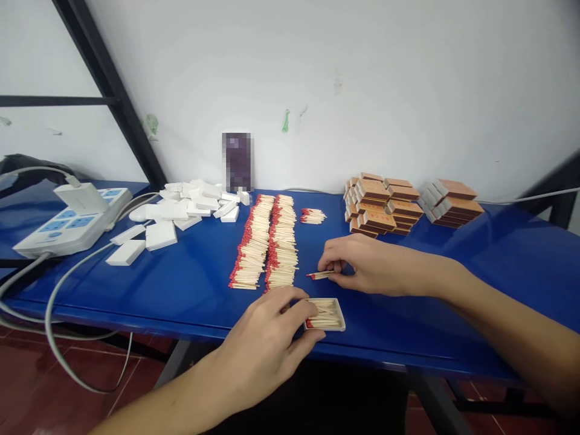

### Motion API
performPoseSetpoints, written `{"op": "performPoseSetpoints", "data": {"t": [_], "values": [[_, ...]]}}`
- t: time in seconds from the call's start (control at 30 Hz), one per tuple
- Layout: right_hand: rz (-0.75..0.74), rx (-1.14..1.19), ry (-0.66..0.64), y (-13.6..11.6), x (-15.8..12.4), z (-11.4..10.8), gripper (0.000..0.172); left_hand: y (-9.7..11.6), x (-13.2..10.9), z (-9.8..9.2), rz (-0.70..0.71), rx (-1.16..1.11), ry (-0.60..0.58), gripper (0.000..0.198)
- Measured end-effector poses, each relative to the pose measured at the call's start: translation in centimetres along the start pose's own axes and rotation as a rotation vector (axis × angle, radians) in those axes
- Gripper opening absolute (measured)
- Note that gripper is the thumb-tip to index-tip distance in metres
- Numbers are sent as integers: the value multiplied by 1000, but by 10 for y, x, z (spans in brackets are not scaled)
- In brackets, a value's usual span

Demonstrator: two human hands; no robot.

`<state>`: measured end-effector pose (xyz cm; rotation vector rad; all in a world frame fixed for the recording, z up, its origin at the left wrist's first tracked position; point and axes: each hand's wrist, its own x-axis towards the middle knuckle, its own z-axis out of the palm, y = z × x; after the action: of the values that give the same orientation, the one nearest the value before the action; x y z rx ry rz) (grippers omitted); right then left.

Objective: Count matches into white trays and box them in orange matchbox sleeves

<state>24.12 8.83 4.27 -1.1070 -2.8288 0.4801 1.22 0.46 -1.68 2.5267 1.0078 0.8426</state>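
While my left hand (277, 338) holds white tray (342, 316) of matches (325, 320) by its left end, near front edge of blue table (181, 302), my right hand (348, 264) pinches few loose matches (319, 275) just beyond tray. Two match rows (277, 241) lie left of pinched ones; brown matchboxes (380, 202) stacked farther back, right.

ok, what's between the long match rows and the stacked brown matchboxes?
Head view: a small match cluster on the blue table; right hand nearer the camera.

A charger (82, 198) stands on a power strip (72, 226)
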Motion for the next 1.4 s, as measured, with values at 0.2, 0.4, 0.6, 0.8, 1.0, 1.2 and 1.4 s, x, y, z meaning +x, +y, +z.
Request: {"op": "performPoseSetpoints", "data": {"t": [0.2,0.4,0.6,0.8,1.0,1.2,1.4], "values": [[-34,-2,0,-1,3,2,16,0,0,0,-8,-21,8,13],[66,125,-81,-2,2,-4,15,1,2,0,-25,-32,14,26],[154,78,-145,1,-3,-4,9,0,2,3,-90,-10,102,43],[108,45,-117,-5,-5,-8,8,-2,-1,7,-101,-13,150,50],[10,171,-106,-21,-6,-8,10,-1,1,5,-102,-50,150,52],[-76,154,-90,-34,-3,5,6,0,4,2,-120,-90,114,54],[-71,177,-82,-30,-4,6,12,0,4,3,-94,-90,85,20]]}}
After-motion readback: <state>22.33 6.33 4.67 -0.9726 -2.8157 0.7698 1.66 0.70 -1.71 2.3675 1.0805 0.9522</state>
